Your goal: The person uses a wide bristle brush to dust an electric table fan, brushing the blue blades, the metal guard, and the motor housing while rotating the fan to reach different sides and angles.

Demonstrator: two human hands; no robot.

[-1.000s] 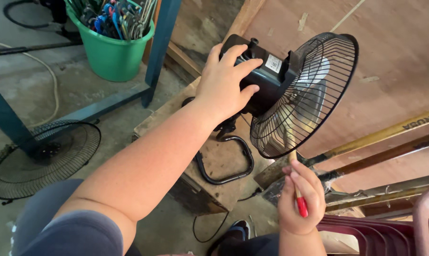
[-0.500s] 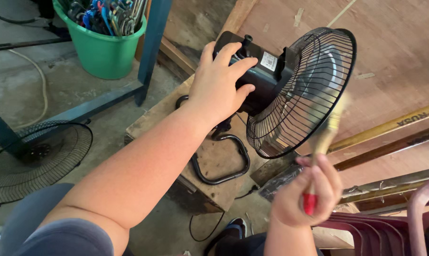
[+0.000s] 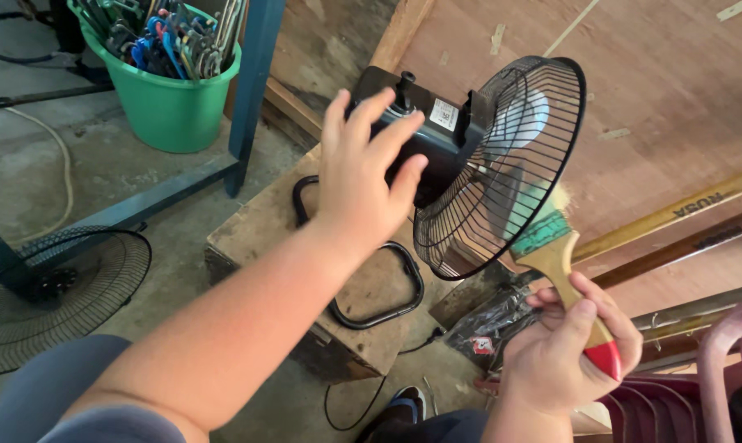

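Note:
A small black fan stands on a wooden block (image 3: 264, 217), with its motor housing (image 3: 424, 123) at the back and a round wire grille (image 3: 502, 164) around pale blades. My left hand (image 3: 363, 176) rests on the motor housing with its fingers spread over the back. My right hand (image 3: 572, 344) grips a paintbrush (image 3: 556, 254) with a wooden handle, red tip and green ferrule. The brush bristles touch the lower right edge of the grille. The fan's black tube base (image 3: 379, 295) lies on the block.
A green bucket (image 3: 162, 98) full of hand tools stands at the upper left by a blue metal frame (image 3: 252, 82). A loose fan grille (image 3: 51, 287) lies on the concrete floor at the left. Long wooden handles (image 3: 683, 213) and stacked maroon chairs (image 3: 699, 394) are at the right.
My right hand has swung the paintbrush up and turned it, so its bristles now meet the grille. My left hand has loosened and spread its fingers on the housing. The view shifted slightly.

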